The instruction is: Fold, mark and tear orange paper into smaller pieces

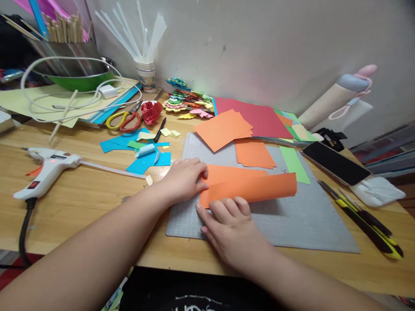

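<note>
An orange paper sheet (249,186) lies folded over on the grey cutting mat (301,216), its upper flap curling up at the right end. My left hand (183,179) pinches the sheet's left edge with curled fingers. My right hand (231,224) rests just below, fingertips pressing on the fold's lower left edge.
More orange squares (223,128), a red sheet (259,119) and a green strip (293,164) lie at the mat's far side. A white glue gun (45,172) and blue scraps (142,151) sit at left, scissors (125,120) behind. A phone (335,163) and yellow-black cutters (363,218) are at right.
</note>
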`<state>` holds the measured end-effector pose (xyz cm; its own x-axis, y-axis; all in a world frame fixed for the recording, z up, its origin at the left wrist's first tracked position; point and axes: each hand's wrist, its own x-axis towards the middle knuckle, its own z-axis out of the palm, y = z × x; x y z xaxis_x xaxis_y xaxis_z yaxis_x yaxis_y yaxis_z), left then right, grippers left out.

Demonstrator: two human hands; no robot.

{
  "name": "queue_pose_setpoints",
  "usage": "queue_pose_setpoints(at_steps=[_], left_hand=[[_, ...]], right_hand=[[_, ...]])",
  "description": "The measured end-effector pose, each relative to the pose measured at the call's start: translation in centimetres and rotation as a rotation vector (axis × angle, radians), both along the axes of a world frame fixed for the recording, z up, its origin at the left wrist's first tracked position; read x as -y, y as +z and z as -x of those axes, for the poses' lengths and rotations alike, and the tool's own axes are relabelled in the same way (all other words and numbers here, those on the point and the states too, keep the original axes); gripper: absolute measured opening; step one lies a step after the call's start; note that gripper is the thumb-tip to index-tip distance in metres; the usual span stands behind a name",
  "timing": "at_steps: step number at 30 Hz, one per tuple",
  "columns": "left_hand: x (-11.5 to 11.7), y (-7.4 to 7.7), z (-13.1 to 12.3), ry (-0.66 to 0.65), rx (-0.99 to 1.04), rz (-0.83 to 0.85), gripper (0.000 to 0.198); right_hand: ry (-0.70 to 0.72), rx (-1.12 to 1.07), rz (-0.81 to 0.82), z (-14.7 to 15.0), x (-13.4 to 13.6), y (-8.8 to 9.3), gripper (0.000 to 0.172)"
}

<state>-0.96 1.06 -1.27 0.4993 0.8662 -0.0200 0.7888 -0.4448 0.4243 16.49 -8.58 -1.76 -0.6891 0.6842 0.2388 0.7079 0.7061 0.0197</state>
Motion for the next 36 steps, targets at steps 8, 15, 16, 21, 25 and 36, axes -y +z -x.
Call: queue_pose_setpoints(at_steps=[8,15,16,21,25,36], left_hand=[[0.0,-0.2,0.2,-0.021,0.004,-0.014,0.017],[-0.1,-0.3,0.3,-0.040,-0.006,-0.026,0.018],[-0.1,-0.2,0.3,-0.043,-0.009,-0.026,0.018],[-0.1,0.0,0.3,-0.052,-0.021,-0.025,0.018],[-0.2,-0.2,0.3,-0.059,-0.020,-0.025,0.019],[-0.7,-0.6,0.4,-0.052,-0.022,-0.028,0.018]], right_hand=[[-0.253,0.114,0.214,1.7,1.3,0.9,0.042],[-0.392,0.109,0.263,1.4,1.7,1.4,0.042],[-0.403,0.106,0.268,1.4,1.8,1.4,0.042],[-0.475,0.062,0.293,0.4,1.9,1.4,0.042],[-0.558,0.024,0.328,-1.3,2.2,1.3,0.043],[-0.858,-0.149,0.394,-7.6,3.3,0.8,0.045]])
